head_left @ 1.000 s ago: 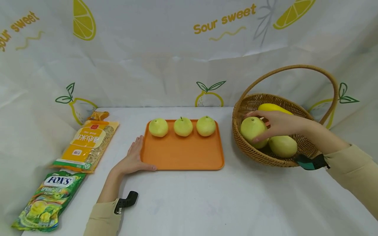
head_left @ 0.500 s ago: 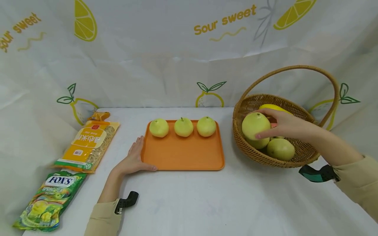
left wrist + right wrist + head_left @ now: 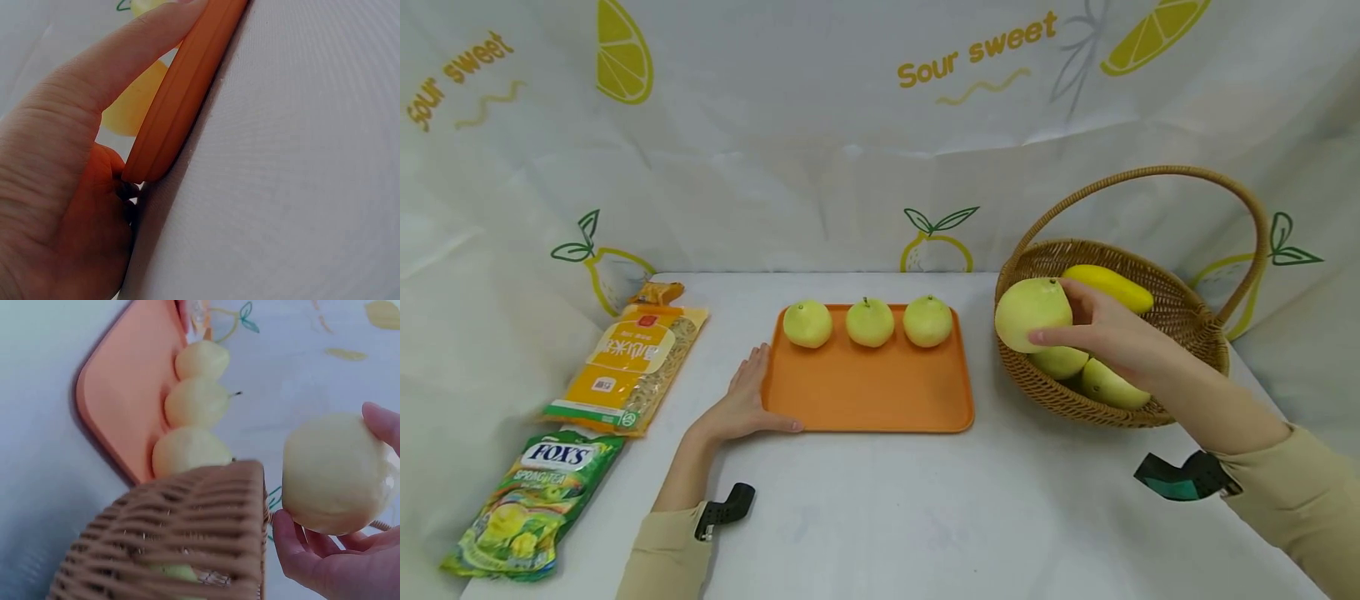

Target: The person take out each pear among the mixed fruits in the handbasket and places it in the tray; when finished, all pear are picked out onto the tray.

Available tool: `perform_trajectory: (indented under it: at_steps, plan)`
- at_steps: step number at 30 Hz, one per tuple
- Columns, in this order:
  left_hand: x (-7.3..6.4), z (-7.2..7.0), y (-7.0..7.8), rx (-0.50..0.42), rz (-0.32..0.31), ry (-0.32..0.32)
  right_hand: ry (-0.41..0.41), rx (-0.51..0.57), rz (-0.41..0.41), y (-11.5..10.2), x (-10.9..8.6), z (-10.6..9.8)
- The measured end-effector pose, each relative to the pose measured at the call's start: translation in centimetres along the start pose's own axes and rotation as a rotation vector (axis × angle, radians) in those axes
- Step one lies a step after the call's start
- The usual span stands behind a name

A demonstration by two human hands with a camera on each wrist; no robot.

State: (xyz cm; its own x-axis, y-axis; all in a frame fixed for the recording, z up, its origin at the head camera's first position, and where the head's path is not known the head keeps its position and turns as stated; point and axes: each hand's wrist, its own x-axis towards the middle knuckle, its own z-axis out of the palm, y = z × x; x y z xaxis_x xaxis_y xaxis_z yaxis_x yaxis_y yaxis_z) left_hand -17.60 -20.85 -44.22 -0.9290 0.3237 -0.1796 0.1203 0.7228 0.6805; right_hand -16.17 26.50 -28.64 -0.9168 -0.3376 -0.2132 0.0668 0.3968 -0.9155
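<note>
My right hand (image 3: 1123, 342) grips a large pale green-yellow pear (image 3: 1033, 315), raised above the left rim of the wicker basket (image 3: 1048, 398). Thumb and fingers spread round the pear (image 3: 337, 472) in the right wrist view. At the left side of the orange tray (image 3: 865, 392) rests my left hand (image 3: 741, 402), fingers extended along that edge and thumb at the near corner. Up close in the left wrist view, the thumb lies against the rim of the tray (image 3: 181, 94). Three similar pears stand in a row along the tray's back: left (image 3: 808, 323), middle (image 3: 870, 322), right (image 3: 928, 322).
Inside the basket lie a long yellow fruit (image 3: 1108, 287) and green-yellow fruits (image 3: 1112, 386). Its tall arched handle (image 3: 1172, 172) rises over it. An orange-yellow food packet (image 3: 625, 367) and a green FOX'S bag (image 3: 535, 504) lie at the left. A printed cloth (image 3: 760, 200) hangs behind.
My right hand has lifted the pear out of the basket and shifted it slightly left, uncovering the yellow fruit. The fruits underneath have shifted a little. My left hand stays at the tray.
</note>
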Motion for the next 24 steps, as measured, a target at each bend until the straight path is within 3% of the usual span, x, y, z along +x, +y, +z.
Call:
perform_trajectory:
  at_steps: [6,11,19,24]
  plan:
    - [0.0,0.0,0.0,-0.005,-0.001,-0.002,-0.011,0.075,0.004,-0.6,0.3,1.3]
    - [0.0,0.0,0.0,0.000,-0.004,0.001,-0.008,0.073,0.027,-1.0,0.5,2.4]
    - [0.0,0.0,-0.2,0.013,0.017,0.011,-0.056,0.141,-0.054,-1.0,1.4,4.9]
    - [0.2,0.1,-0.4,0.023,0.031,0.015,-0.059,0.142,-0.044,-0.4,2.1,6.5]
